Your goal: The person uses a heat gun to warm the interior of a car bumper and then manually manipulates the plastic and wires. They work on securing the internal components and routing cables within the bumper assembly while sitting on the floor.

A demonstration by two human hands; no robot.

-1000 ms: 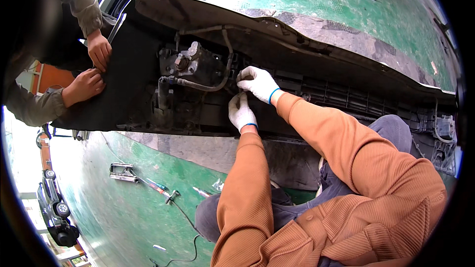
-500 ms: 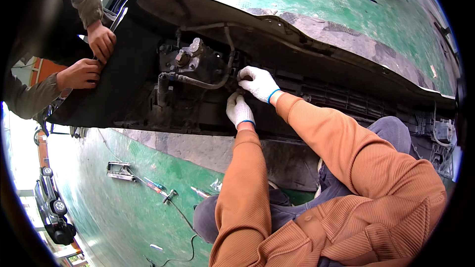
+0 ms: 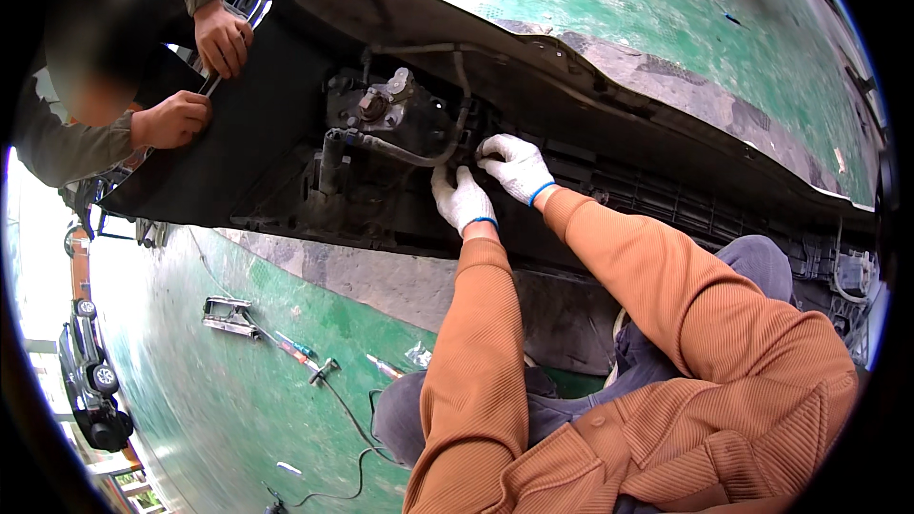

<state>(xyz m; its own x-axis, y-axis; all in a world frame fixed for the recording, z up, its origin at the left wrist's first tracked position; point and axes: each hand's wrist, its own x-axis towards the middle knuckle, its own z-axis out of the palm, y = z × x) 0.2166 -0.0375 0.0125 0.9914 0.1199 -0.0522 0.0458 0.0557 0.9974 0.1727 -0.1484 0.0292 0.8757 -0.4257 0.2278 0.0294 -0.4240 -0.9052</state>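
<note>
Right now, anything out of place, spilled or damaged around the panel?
No clear spill or damage. Oddest is floor clutter: a crumpled clear piece, apparently plastic, near the person's left knee, and a frame-like part lying loose on the green floor, apart from the dark panel.

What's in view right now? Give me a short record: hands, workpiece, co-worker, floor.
left hand: white glove, fingertips by the lower bend of a grey hose; contact unclear
right hand: white glove, beside the left; fingertips at dark parts right of the hose; any held item hidden
workpiece: long dark panel, inner side showing, with a black housing
co-worker: two bare hands at the panel's left edge
floor: green floor, patchy grey mat, black cable
</note>
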